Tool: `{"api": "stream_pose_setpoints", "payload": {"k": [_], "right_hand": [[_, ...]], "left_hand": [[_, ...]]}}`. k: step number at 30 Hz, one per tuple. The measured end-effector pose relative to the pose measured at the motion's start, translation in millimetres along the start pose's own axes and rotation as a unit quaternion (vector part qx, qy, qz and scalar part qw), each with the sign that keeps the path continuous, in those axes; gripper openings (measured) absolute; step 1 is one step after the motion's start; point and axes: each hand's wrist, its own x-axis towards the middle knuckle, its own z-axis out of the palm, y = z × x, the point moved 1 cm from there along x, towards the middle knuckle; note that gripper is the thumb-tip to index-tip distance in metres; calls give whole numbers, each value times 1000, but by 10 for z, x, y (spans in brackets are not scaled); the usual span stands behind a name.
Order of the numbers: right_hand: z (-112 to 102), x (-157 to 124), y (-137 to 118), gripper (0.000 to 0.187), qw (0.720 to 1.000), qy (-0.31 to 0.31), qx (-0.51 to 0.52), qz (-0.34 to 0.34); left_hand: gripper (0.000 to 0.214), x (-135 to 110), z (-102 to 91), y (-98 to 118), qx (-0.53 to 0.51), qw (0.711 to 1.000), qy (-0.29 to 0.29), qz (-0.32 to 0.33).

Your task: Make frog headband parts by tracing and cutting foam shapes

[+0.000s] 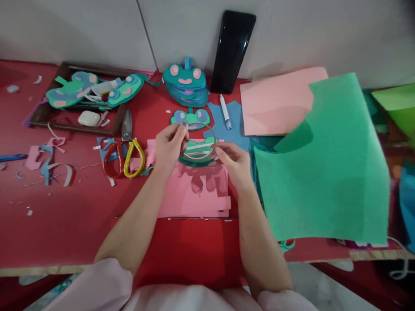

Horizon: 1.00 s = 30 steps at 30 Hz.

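Note:
Between finger and thumb, my left hand [170, 144] pinches the upper left side of a thin pale ring [214, 133], which may be a narrow roll of tape. My right hand [235, 162] has its thumb and fingertips closed at the ring's right side. Beneath the ring lies a green frog-shaped felt piece [197, 160], partly hidden by my fingers, with white strips [199, 150] across it. It rests at the top of pink felt sheets [191, 198]. Just behind is a finished-looking frog face [191, 117] with purple eyes.
Red-and-yellow scissors [131, 157] lie left, near felt scraps [48, 157]. A brown frame [39, 116] holds frog pieces and a white case [89, 118]. Stacked frog faces [184, 84] and a leaning phone [233, 52] stand behind. Rightward are a white pen [225, 111], pink felt [275, 101] and green felt [330, 172].

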Motion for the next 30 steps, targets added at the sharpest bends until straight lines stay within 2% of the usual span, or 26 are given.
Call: {"api": "stream_pose_setpoints", "payload": {"k": [9, 14, 17, 20, 26, 30], "right_hand": [[0, 19, 6, 15, 999, -10, -30, 9], [-11, 30, 25, 10, 999, 7, -46, 7], [-11, 17, 16, 10, 999, 6, -35, 2], [-4, -8, -13, 11, 1000, 1, -16, -16], [10, -60, -80, 7, 997, -51, 51, -42], [6, -75, -99, 9, 996, -60, 53, -28]], "left_hand": [[38, -20, 0, 6, 29, 999, -14, 1], [38, -41, 11, 30, 43, 999, -28, 4], [38, -20, 4, 16, 31, 999, -15, -8], [38, 16, -9, -28, -12, 999, -12, -51], [36, 4, 2, -75, -81, 965, -124, -217], [36, -34, 30, -65, -70, 948, -168, -261]]}}
